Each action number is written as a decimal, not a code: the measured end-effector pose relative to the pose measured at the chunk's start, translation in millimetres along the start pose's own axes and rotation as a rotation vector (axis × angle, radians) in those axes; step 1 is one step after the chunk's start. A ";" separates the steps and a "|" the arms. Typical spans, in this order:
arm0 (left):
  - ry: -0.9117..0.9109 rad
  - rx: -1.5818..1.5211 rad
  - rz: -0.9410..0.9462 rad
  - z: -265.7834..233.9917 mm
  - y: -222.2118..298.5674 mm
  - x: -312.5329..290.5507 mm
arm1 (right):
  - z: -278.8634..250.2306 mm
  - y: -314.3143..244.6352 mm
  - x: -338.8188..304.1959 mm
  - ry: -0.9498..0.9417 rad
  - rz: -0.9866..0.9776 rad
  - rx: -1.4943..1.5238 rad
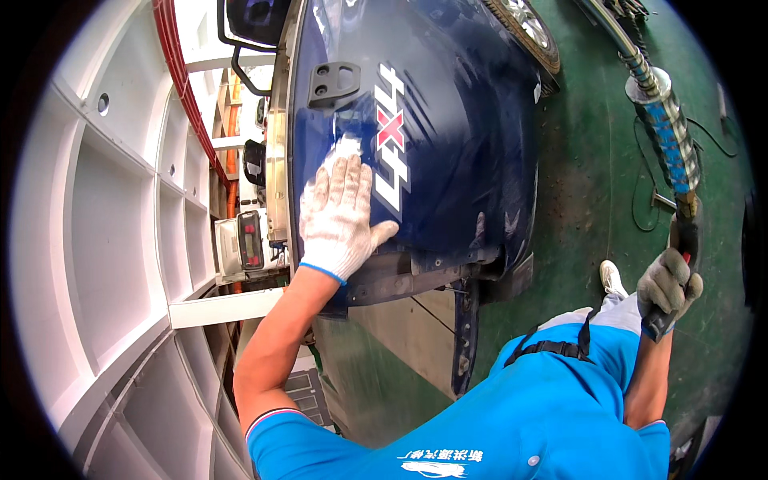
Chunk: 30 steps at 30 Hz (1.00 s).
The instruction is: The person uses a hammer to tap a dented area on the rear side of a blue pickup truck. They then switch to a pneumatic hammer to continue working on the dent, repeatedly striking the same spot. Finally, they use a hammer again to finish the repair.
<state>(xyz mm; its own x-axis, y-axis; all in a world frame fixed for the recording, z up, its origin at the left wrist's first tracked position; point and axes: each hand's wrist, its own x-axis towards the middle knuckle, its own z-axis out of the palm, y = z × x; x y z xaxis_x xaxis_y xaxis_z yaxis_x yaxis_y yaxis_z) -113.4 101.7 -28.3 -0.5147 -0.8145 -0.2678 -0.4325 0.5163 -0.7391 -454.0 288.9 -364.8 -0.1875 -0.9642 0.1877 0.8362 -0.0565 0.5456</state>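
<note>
My left hand [340, 210], in a white knit glove with blue trim at the wrist, lies flat with fingers stretched on the dark blue vehicle panel [464, 136]. Its fingertips are by a bright, whitish patch [346, 148] on the paint. Just right of that hand runs a white and red decal [390, 132]. My right hand [670, 284], in a greyish glove, is wrapped round the black handle [659, 322] of a tool, held away from the panel. A thick hose [672, 140] in blue and silver wrapping rises above this hand; the tool's working end cannot be made out.
On the left stands a white ribbed metal wall [120, 216] with red cables [172, 64]. A wheel [524, 28] shows at the vehicle's far end. Below the panel, a dark bracket [464, 336] hangs down. A thin black cable [636, 188] lies on the green floor [580, 208].
</note>
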 end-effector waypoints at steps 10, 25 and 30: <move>0.014 0.090 -0.241 53.0 11.7 107.0 | 10.6 -8.7 -2.1 0.028 -0.017 -0.003; 0.085 -0.166 -0.204 39.4 33.7 -43.4 | 27.4 4.6 -11.0 -0.009 0.044 0.006; 0.039 -0.110 -0.361 25.8 37.7 -110.0 | 16.0 1.2 -2.8 -0.014 0.057 -0.010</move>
<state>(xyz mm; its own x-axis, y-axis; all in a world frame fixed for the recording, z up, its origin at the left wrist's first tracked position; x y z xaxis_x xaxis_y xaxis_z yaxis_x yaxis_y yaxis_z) -53.9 203.9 -42.6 -0.3417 -0.9395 0.0229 -0.6671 0.2253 -0.7101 -460.8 295.7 -351.6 -0.1468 -0.9622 0.2295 0.8507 -0.0044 0.5256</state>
